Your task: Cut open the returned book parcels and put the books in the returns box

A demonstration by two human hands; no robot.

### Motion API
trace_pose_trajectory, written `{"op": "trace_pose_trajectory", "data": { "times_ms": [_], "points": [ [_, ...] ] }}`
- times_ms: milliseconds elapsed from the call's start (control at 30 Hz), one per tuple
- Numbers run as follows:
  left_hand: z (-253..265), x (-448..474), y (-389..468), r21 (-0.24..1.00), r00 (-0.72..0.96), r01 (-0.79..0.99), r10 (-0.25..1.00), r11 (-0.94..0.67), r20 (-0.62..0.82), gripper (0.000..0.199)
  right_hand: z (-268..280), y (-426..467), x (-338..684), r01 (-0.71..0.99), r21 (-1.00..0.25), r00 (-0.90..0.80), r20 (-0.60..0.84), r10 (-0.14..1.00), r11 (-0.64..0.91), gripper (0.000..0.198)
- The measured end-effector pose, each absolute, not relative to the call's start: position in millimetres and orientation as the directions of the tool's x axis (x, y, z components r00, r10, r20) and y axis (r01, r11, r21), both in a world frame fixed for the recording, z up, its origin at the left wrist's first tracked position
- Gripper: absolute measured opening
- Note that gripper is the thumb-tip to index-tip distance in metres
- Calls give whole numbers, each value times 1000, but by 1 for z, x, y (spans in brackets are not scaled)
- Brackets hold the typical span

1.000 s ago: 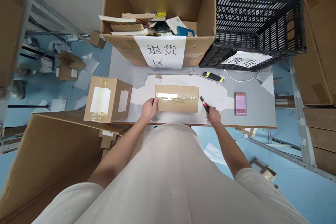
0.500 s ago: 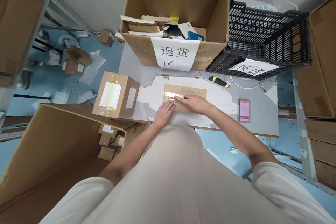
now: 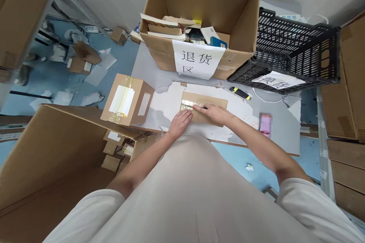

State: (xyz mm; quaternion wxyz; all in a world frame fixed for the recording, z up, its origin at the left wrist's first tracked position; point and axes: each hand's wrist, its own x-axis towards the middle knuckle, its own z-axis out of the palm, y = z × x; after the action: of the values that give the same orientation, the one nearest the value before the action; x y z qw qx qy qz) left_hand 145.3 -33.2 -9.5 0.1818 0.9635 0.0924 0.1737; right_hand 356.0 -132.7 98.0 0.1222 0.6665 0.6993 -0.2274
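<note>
A flat brown cardboard parcel [image 3: 213, 100] lies on the desk in front of me, with shiny clear tape across its left part. My left hand [image 3: 181, 122] rests fairly flat on its near left edge, fingers stretched out. My right hand [image 3: 216, 114] lies over the middle of the parcel, its index finger stretched onto the tape and the other fingers partly curled. I see nothing held in either hand. Beyond the parcel, to the right, a black-and-yellow utility knife [image 3: 240, 93] lies on the desk.
A taped box [image 3: 122, 98] with a white label stands left. A large carton [image 3: 156, 55] of books and a black crate [image 3: 302, 53] stand at the back. A pink blurred object [image 3: 265, 124] lies right. An open carton [image 3: 57, 140] stands lower left, near small boxes.
The view has shifted and tilted slightly. Both hands stay on the parcel in nearly the same places, the right index finger still on the tape.
</note>
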Motion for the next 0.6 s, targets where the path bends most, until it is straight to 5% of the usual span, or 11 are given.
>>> {"op": "trace_pose_trajectory", "data": {
  "times_ms": [433,600],
  "points": [
    [-9,147,-29,374,932,121,235,-919,276,32,93,-116,355,970,-244,-126,-482,867,5,66],
    [-9,148,-27,368,945,139,235,-919,228,34,97,-119,359,983,-185,-92,-520,849,-7,66]
  ]
}}
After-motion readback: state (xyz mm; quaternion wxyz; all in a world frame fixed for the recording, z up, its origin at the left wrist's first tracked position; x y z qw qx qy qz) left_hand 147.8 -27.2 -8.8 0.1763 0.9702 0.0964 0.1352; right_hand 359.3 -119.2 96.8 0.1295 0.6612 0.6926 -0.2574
